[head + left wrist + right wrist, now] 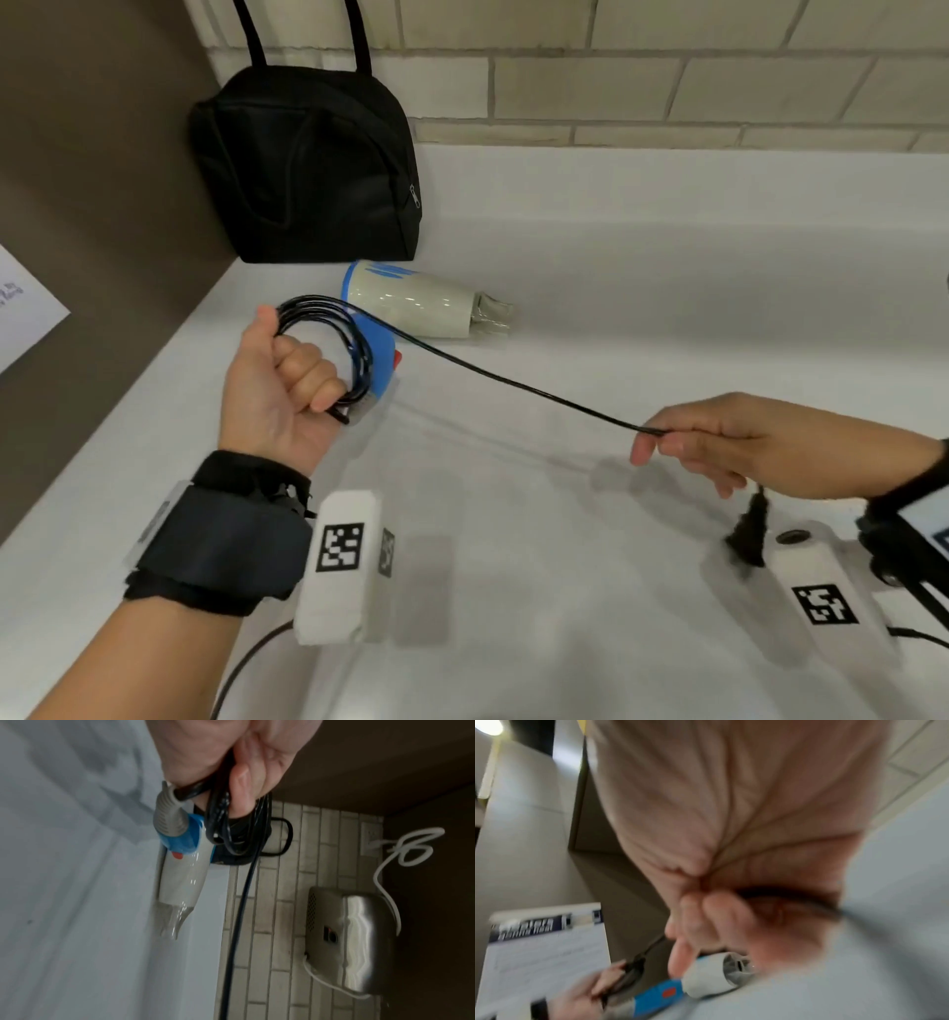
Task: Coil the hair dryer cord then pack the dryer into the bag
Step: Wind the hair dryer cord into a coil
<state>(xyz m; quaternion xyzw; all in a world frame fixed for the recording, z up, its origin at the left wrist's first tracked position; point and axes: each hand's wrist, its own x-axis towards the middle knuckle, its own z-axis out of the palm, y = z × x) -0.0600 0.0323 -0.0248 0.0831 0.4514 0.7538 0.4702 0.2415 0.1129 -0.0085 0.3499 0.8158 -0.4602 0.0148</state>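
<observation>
A white and blue hair dryer (pixel 411 306) lies on the white counter (pixel 667 267), nozzle to the right. My left hand (pixel 287 375) grips several loops of its black cord (pixel 339 329) just in front of the dryer's blue handle (pixel 182 839). From the coil the cord (pixel 513 383) runs taut to the right, where my right hand (pixel 683 442) pinches it between thumb and fingers. The black plug (pixel 747 534) hangs below that hand. A black bag (pixel 308 164) with two handles stands zipped against the back wall, behind the dryer.
A brown side wall (pixel 102 205) borders the counter on the left, with a white paper sheet (pixel 25 303) on it. Tiled wall (pixel 667 87) runs along the back. A steel wall-mounted unit (pixel 352 939) with a white cable shows in the left wrist view.
</observation>
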